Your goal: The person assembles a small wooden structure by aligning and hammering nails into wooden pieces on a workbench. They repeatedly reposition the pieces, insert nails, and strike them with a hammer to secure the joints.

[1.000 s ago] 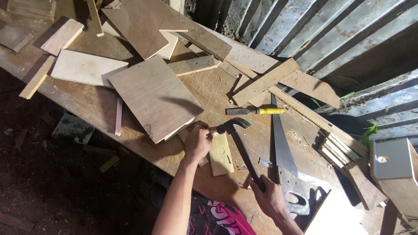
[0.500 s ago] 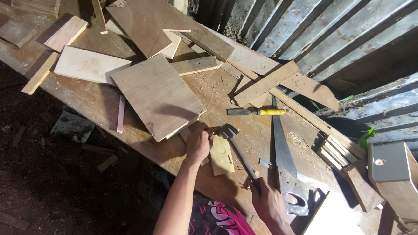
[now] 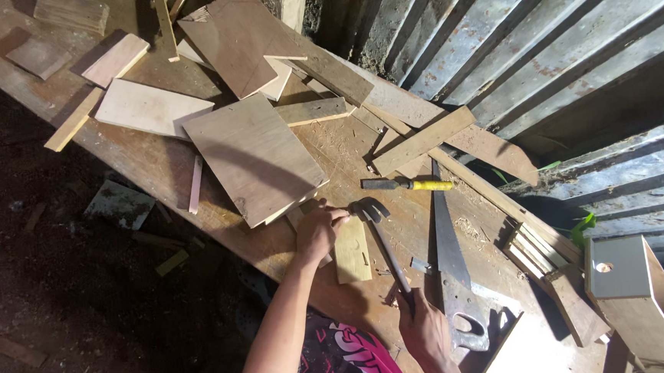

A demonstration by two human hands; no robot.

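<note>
Right hand grips a steel claw hammer; left hand, fingers curled, steadies a small pale wooden block near the surface's front edge.

The right hand hides the hammer handle's end.

Rough wooden bench, matt wood offcut, dull metal hammer.
</note>
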